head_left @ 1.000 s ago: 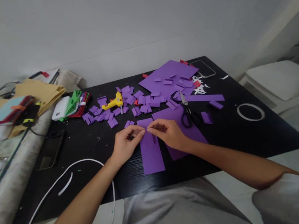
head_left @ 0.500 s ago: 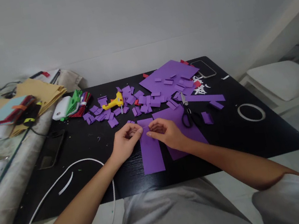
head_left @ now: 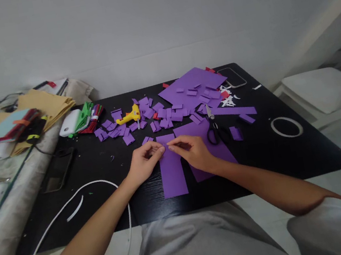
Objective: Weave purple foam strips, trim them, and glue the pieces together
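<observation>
Over the upper end of an upright strip of purple paper (head_left: 173, 175), my two hands meet almost fingertip to fingertip. My left hand (head_left: 146, 160) is closed in a pinch, thumb against the fingers. My right hand (head_left: 193, 152) pinches the same way from the other side. Between them seems to be a small purple paper piece, mostly hidden by the fingers and hard to tell from the strip below. A wider purple sheet (head_left: 225, 157) lies partly under my right hand. Black-handled scissors (head_left: 212, 126) rest on its far edge.
Behind my hands lie several small folded purple pieces (head_left: 129, 139) and a yellow glue gun (head_left: 129, 116). Farther right are a large purple sheet (head_left: 190, 80), white scraps (head_left: 227, 99) and a white ring (head_left: 286, 127). A white cable (head_left: 97, 181) curves past my left forearm; a phone (head_left: 59, 169) lies left.
The fingertips of both hands have come slightly closer together, and my right thumb has risen a little. A thin edge seen between the hands before is now hidden. The sheets and tools stayed put.
</observation>
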A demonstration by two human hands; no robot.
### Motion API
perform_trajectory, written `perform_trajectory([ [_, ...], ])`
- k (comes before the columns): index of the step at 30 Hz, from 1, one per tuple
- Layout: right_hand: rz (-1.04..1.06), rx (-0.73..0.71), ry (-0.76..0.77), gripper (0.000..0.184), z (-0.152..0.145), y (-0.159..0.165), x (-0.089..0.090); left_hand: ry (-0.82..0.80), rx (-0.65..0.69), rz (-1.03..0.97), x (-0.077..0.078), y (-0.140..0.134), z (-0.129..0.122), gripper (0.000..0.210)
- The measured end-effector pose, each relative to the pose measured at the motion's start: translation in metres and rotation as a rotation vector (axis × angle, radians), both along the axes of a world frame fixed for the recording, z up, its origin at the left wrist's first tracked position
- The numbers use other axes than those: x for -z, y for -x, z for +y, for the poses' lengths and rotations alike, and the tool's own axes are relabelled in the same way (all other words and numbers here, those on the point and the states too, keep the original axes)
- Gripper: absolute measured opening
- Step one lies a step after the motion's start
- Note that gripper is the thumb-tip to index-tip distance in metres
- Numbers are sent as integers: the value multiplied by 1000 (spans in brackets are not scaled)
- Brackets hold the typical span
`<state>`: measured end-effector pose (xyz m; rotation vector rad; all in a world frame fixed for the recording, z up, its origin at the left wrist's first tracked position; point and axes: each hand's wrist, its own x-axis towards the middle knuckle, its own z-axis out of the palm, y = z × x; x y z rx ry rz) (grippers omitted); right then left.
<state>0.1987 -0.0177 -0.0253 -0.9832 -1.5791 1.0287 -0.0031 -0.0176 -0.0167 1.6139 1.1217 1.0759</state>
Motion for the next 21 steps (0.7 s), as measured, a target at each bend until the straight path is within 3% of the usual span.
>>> perform_trajectory([
  [16,-80,5,-42,14,-2,-2,-1,-17,13,5,-5,1,-1,28],
  [21,-15,-8,-15,18,-3,0,0,-1,1,-66,-4,0,-1,26],
])
